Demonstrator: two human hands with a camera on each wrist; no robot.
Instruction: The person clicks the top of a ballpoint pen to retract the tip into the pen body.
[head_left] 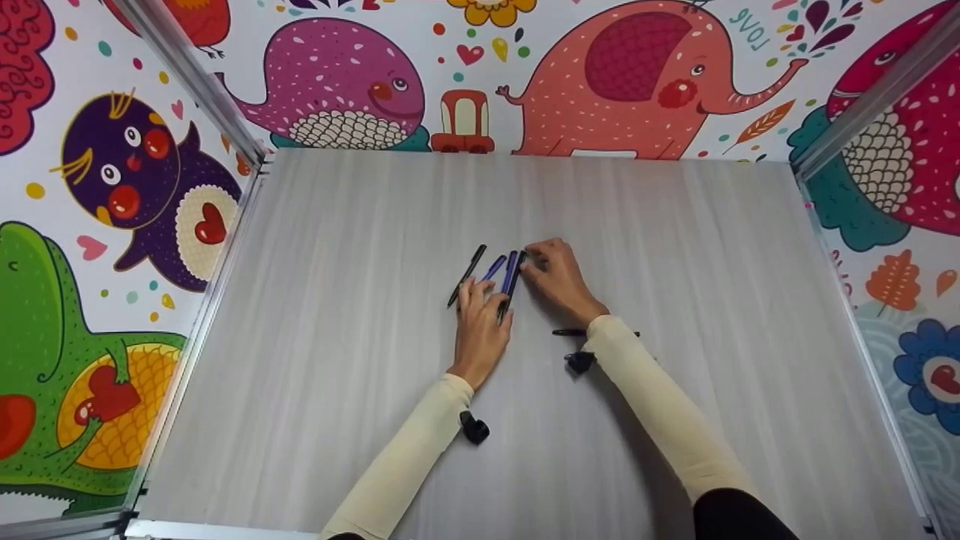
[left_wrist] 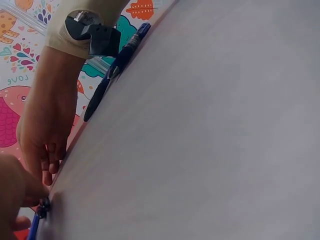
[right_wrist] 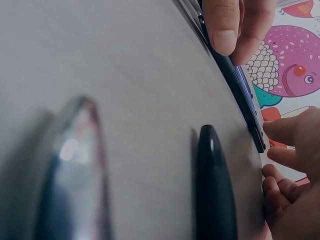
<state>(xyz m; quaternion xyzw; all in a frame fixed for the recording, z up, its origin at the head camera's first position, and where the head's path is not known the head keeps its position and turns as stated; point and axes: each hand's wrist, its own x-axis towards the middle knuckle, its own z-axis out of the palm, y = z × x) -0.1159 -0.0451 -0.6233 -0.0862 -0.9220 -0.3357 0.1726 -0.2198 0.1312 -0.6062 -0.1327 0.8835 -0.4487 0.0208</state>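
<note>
My left hand [head_left: 482, 334] pinches the lower part of a black pen [right_wrist: 235, 80] between thumb and finger, with blue pens [head_left: 510, 268] close beside it. At the far end of that black pen is my right hand [head_left: 561, 281], its bent fingertips touching or very near the tip; the right wrist view does not settle which. Another blue pen [head_left: 495, 265] is partly hidden by my left fingers. Farther left, a separate black pen [head_left: 469, 271] lies slanted on the table. In the left wrist view my left hand [left_wrist: 12, 197] shows only at the corner.
Under my right forearm lies a dark pen [head_left: 568, 331], mostly covered by the sleeve in the head view. A blue pen with a clip [left_wrist: 117, 70] shows near the right wrist camera [left_wrist: 103, 40]. The grey table [head_left: 337, 300] is bordered by metal rails and printed walls.
</note>
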